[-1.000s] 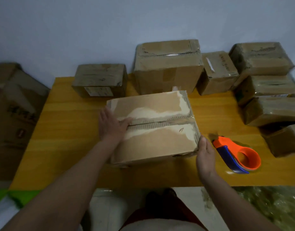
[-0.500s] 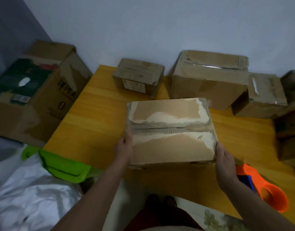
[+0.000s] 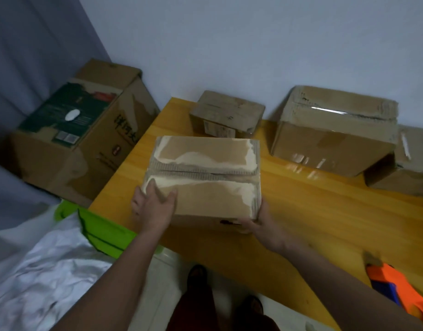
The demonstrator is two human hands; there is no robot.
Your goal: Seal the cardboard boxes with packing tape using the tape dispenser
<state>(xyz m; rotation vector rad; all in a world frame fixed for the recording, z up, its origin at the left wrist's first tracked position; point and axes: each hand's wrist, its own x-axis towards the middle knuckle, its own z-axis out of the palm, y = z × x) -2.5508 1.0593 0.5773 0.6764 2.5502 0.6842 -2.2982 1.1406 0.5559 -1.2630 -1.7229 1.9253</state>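
A cardboard box (image 3: 205,161) with a torn, peeled top and an open centre seam sits near the left end of the yellow wooden table (image 3: 325,223). My left hand (image 3: 152,209) grips its near left corner, fingers and thumb over the top. At the near right bottom corner my right hand (image 3: 263,225) holds the box from the side and below. The orange and blue tape dispenser (image 3: 396,290) lies on the table at the lower right, partly cut off by the frame, away from both hands.
Along the wall stand a small box (image 3: 227,115), a large taped box (image 3: 332,132) and another box (image 3: 411,163) at the right edge. Left of the table, a big open carton (image 3: 81,130) stands on the floor, with a green bag (image 3: 103,230) and a silver sheet (image 3: 38,271).
The box has shifted toward the table's left end and the view has swung left. My left hand came off the seam to the near left corner; my right hand dropped to the bottom right corner.
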